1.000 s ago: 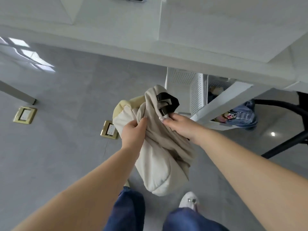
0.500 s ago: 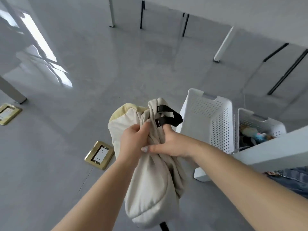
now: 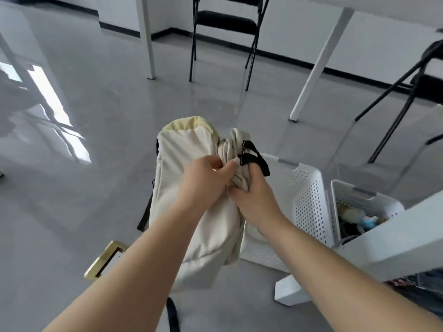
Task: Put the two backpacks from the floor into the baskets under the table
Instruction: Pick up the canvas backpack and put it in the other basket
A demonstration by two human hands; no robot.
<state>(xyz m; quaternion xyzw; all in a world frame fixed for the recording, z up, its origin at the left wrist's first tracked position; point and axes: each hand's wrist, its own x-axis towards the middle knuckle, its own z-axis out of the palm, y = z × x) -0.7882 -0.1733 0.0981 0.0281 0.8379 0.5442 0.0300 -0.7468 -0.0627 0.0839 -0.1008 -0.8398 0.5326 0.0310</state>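
Observation:
A cream backpack (image 3: pixel 182 159) with a pale yellow top and black straps hangs in the air in front of me. My left hand (image 3: pixel 203 183) and my right hand (image 3: pixel 254 200) both grip its bunched upper fabric and straps. Just right of it a white perforated basket (image 3: pixel 309 195) stands on the floor, its inside mostly hidden by the bag. A second white basket (image 3: pixel 364 202) further right holds small colourful items. A denim blue item (image 3: pixel 426 283) lies at the right edge, mostly hidden by the table leg.
A white table leg (image 3: pixel 398 238) slants across the right with its foot (image 3: pixel 290 291) on the grey floor. Black folding chairs (image 3: pixel 227 22) and further white legs (image 3: pixel 318 61) stand behind. A brass floor socket (image 3: pixel 103 259) lies at lower left.
My view has risen from under the tabletop to the room beyond. The backpack stayed in both hands and moved closer to the nearer basket, with my right hand now lower on the bunched fabric.

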